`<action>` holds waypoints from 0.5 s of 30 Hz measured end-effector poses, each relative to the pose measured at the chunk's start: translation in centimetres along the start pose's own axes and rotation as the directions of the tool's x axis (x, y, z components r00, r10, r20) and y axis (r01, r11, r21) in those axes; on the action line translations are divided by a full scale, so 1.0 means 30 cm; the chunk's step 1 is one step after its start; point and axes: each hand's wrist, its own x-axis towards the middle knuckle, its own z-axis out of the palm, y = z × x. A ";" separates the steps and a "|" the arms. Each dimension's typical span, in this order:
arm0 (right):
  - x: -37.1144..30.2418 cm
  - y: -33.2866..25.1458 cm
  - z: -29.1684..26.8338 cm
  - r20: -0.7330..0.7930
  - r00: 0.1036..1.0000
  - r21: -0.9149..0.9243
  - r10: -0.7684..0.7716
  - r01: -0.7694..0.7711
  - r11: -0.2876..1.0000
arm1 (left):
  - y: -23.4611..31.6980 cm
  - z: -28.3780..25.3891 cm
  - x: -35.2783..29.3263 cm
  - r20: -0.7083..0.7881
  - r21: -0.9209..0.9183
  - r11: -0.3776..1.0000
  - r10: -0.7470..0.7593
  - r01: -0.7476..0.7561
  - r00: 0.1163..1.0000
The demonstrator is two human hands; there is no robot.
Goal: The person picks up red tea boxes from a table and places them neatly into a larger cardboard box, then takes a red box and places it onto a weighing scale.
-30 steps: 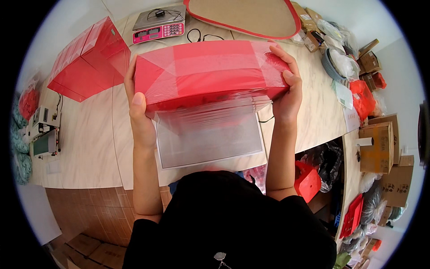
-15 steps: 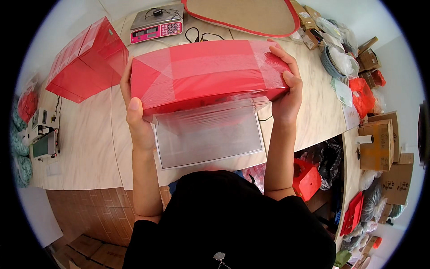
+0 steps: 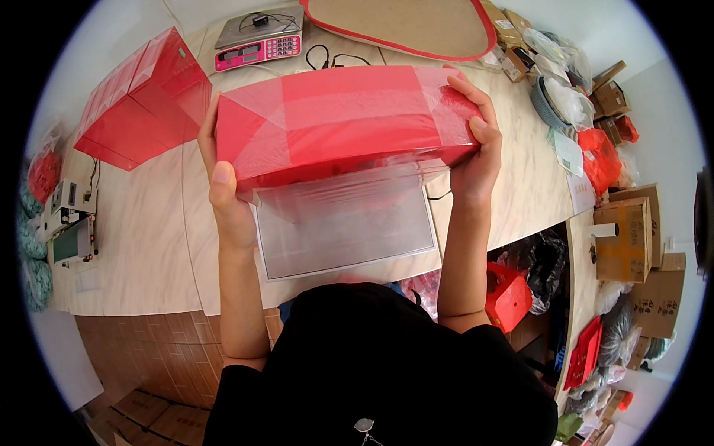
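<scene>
Between my two hands I hold a long red box with clear plastic film around it, raised over the table. Loose film hangs in creases below its near edge. My left hand grips the left end, thumb on the near side. At the right end, my right hand has its fingers on top and thumb against the side, where the film is bunched. Under the film lies a flat grey rectangular plate with a pale rim, partly hidden by the box.
Stacked red boxes stand at the left. A pink scale with a cable on it sits at the back, near a red-edged board. At the far left is a small machine. Cartons and bags line the right.
Both hands keep the same grip on the red box. The whole view has shifted very slightly; nothing else visibly differs.
</scene>
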 end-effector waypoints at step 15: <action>0.003 0.003 0.001 -0.024 0.999 0.020 0.027 -0.027 0.999 | -0.010 0.014 0.013 -0.001 -0.036 0.999 0.000 0.000 1.000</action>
